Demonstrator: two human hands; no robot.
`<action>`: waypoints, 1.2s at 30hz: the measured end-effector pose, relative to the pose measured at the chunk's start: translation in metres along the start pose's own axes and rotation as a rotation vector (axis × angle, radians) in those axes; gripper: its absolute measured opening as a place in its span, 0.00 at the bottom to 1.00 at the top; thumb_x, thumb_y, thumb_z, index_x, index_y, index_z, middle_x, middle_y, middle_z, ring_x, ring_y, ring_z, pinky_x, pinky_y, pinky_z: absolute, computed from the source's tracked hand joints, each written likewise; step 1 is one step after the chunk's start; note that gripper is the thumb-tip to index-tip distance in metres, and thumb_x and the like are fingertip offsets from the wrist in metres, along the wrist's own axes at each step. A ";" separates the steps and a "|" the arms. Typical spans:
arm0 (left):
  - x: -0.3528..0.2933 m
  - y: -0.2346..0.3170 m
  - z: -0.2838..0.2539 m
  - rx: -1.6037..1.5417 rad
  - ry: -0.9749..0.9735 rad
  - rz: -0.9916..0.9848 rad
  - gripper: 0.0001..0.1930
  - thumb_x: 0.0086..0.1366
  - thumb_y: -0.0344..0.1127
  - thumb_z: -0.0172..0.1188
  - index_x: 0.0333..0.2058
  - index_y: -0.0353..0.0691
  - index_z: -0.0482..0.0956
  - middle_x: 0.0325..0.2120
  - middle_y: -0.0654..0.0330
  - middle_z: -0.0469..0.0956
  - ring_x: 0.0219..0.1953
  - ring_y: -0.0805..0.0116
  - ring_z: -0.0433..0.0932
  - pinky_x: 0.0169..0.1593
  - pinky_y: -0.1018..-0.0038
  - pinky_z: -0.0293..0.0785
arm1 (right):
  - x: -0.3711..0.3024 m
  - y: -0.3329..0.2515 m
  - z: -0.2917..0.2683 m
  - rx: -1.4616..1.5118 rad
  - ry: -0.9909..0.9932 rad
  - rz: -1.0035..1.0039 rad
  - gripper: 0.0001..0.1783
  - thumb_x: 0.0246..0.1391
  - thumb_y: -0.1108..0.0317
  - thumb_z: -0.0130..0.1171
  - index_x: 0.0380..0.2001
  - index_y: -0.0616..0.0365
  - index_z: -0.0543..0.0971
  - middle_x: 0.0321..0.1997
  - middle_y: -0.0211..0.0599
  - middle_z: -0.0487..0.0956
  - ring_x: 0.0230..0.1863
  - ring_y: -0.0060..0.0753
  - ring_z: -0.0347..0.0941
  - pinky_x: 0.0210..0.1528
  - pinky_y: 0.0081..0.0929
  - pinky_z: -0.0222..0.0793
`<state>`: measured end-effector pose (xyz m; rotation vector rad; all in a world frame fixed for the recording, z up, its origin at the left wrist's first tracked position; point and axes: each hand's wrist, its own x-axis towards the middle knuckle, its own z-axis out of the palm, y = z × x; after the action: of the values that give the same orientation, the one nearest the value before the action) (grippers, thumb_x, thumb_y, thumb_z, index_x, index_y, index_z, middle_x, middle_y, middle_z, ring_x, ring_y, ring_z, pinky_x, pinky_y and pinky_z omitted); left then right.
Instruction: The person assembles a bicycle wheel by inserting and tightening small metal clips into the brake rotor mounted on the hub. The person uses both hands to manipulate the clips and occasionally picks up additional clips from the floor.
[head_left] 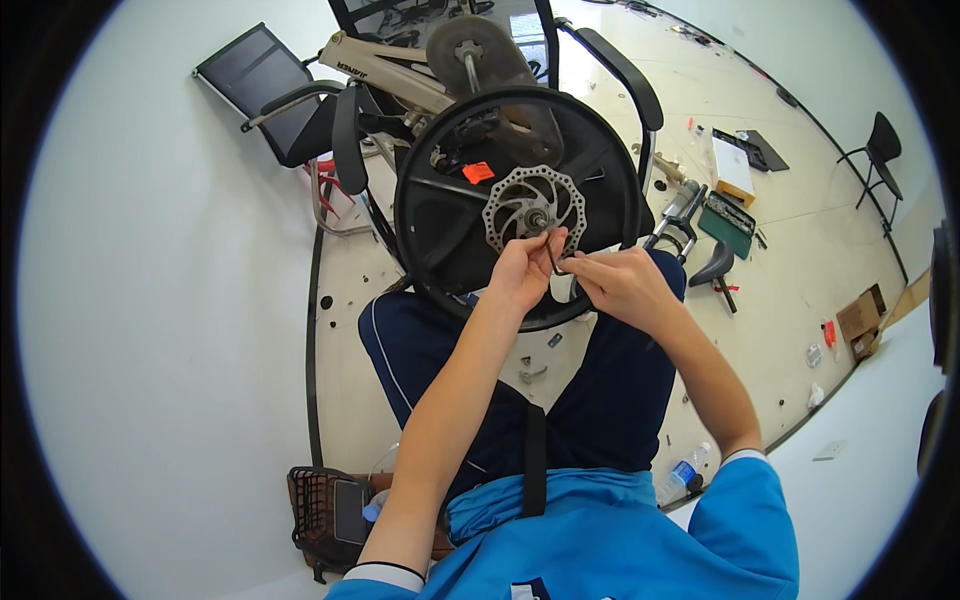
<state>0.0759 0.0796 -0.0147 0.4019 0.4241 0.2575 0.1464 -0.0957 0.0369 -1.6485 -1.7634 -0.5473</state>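
Black rims the spoked wheel [408,240] in front of us, standing over the armchair [620,80] seat with its brake-disc side turned up to our view. One silver disc brake rotor [514,209] sits at its hub, and the axle stub [538,219] points out toward us. By that stub is one dark L-shaped hex key [554,255]; its long leg runs from the hub down toward our lap, leaning slightly right, and its bent end is at our right fingertips.

Our left forearm comes up from the lower edge nearly straight, the left hand [525,272] turned palm inward with its fingertips gathered at the axle; we cannot tell whether they pinch the key. Our right elbow is bent outward, and the right hand [622,281], back upward, grips the key's lower end between thumb and forefinger.

Counting around us, we have one pale bike frame [385,72] beyond the wheel, one orange patch [478,172] beside the rotor, and, on the floor to our right, one black saddle [713,264], one green tool case [725,231] and one clear bottle [683,474].
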 end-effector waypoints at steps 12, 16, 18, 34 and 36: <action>0.006 -0.018 0.010 -0.220 -0.045 0.085 0.11 0.77 0.26 0.39 0.49 0.24 0.67 0.52 0.41 0.75 0.57 0.53 0.77 0.63 0.66 0.78 | -0.011 -0.028 0.014 0.483 0.362 0.723 0.16 0.53 0.68 0.72 0.45 0.63 0.84 0.12 0.14 0.56 0.16 0.07 0.47 0.20 0.18 0.39; 0.002 -0.020 0.012 -0.231 -0.038 0.090 0.14 0.77 0.26 0.37 0.52 0.22 0.67 0.55 0.43 0.74 0.56 0.58 0.78 0.60 0.71 0.81 | 0.001 -0.033 0.026 0.464 0.444 0.746 0.13 0.55 0.69 0.71 0.42 0.65 0.85 0.13 0.12 0.57 0.17 0.06 0.47 0.20 0.17 0.38; 0.004 -0.020 0.009 -0.234 -0.032 0.081 0.14 0.77 0.26 0.38 0.53 0.25 0.68 0.54 0.45 0.75 0.56 0.59 0.79 0.59 0.70 0.80 | 0.004 -0.032 0.030 0.392 0.453 0.688 0.10 0.57 0.72 0.67 0.41 0.66 0.85 0.12 0.16 0.56 0.16 0.06 0.48 0.20 0.17 0.41; -0.002 -0.014 -0.007 0.120 -0.021 0.085 0.06 0.69 0.33 0.62 0.38 0.35 0.80 0.33 0.57 0.83 0.37 0.71 0.83 0.47 0.78 0.81 | 0.017 -0.012 -0.014 -0.328 -0.340 -0.225 0.12 0.43 0.72 0.62 0.35 0.54 0.78 0.21 0.29 0.72 0.22 0.32 0.76 0.22 0.29 0.71; -0.004 -0.013 -0.003 0.117 0.032 0.077 0.06 0.69 0.31 0.62 0.38 0.33 0.79 0.34 0.55 0.83 0.37 0.70 0.83 0.47 0.78 0.82 | 0.010 -0.006 -0.015 -0.226 -0.292 -0.203 0.14 0.45 0.73 0.64 0.39 0.54 0.80 0.18 0.28 0.70 0.19 0.30 0.71 0.21 0.28 0.68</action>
<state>0.0731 0.0677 -0.0218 0.5300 0.4567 0.3150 0.1436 -0.0999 0.0553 -1.7851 -2.1663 -0.6443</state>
